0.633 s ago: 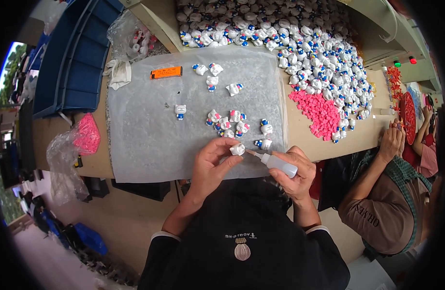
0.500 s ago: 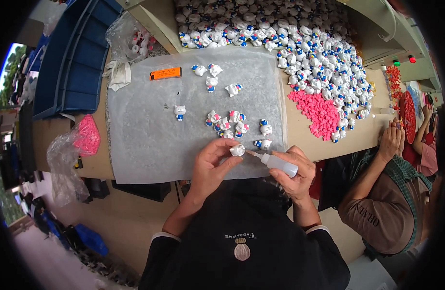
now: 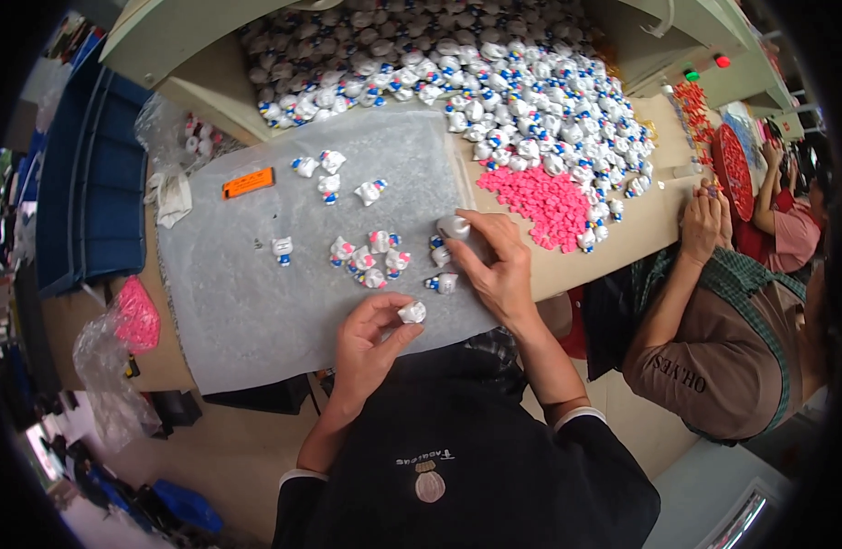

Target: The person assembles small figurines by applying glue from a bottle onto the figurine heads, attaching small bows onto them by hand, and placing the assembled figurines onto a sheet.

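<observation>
Between the thumb and fingers of my left hand (image 3: 370,346) is a small white figurine (image 3: 412,313), held over the near edge of the sheet. My right hand (image 3: 496,265) grips a white squeeze bottle (image 3: 454,227) by its base end; the nozzle is hidden. Under and beside that hand lie a couple of white and blue figurines (image 3: 445,284). Left of them is a cluster of figurines with pink parts (image 3: 373,277). A single figurine (image 3: 282,251) lies further left, and several more (image 3: 328,188) lie toward the back.
A grey-white sheet (image 3: 210,320) covers the worktop. An orange box (image 3: 248,183) lies on it. Behind is a big heap of figurines (image 3: 521,91), with pink pieces (image 3: 540,206) in front. A blue crate (image 3: 91,183) stands left. At right a co-worker's hands (image 3: 704,222) are raised.
My right hand has carried the bottle away from the figurine, up and over the sheet, and turned it. The left hand still holds the figurine. The whole view has shifted.
</observation>
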A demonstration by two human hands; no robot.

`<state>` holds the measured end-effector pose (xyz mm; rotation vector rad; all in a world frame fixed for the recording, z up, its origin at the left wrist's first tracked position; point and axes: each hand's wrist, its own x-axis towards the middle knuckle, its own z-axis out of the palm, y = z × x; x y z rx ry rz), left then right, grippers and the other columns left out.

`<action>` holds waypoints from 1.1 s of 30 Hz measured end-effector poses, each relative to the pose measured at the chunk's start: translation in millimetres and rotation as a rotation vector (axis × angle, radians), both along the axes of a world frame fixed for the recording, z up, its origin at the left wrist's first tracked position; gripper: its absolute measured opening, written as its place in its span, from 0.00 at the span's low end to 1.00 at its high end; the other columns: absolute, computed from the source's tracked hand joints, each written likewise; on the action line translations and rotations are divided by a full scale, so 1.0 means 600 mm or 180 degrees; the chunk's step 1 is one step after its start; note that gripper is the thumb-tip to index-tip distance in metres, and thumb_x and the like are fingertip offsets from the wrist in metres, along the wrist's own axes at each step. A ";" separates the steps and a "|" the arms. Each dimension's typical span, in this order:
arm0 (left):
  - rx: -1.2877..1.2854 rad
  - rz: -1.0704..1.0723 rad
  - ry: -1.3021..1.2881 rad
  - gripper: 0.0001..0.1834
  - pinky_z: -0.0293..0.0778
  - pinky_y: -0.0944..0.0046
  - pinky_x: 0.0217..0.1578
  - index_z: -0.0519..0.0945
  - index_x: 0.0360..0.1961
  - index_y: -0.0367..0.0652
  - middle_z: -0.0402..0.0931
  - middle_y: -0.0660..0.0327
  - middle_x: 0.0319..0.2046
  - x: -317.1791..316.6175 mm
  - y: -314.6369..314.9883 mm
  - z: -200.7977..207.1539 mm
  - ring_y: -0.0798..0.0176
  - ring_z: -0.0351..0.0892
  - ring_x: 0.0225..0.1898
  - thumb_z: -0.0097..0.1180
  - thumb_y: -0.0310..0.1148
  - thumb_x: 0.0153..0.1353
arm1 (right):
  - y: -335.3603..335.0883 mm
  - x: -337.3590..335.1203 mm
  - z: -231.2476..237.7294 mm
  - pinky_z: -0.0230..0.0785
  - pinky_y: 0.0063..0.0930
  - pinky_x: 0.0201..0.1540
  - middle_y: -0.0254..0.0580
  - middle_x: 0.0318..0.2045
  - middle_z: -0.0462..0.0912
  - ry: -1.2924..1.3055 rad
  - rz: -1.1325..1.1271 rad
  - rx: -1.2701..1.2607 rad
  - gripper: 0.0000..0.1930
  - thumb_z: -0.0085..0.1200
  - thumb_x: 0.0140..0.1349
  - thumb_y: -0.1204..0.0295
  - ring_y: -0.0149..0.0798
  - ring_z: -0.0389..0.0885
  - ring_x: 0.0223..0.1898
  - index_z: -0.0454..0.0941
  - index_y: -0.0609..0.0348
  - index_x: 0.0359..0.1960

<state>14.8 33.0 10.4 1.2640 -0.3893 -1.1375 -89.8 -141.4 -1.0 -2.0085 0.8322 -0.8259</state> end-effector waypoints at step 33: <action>-0.0048 -0.0135 -0.0347 0.16 0.74 0.71 0.44 0.77 0.46 0.34 0.75 0.60 0.42 -0.023 -0.024 0.007 0.69 0.76 0.43 0.58 0.18 0.55 | 0.049 -0.079 0.068 0.64 0.21 0.26 0.36 0.24 0.80 -0.0054 0.0871 0.1014 0.05 0.61 0.49 0.80 0.29 0.72 0.24 0.82 0.61 0.30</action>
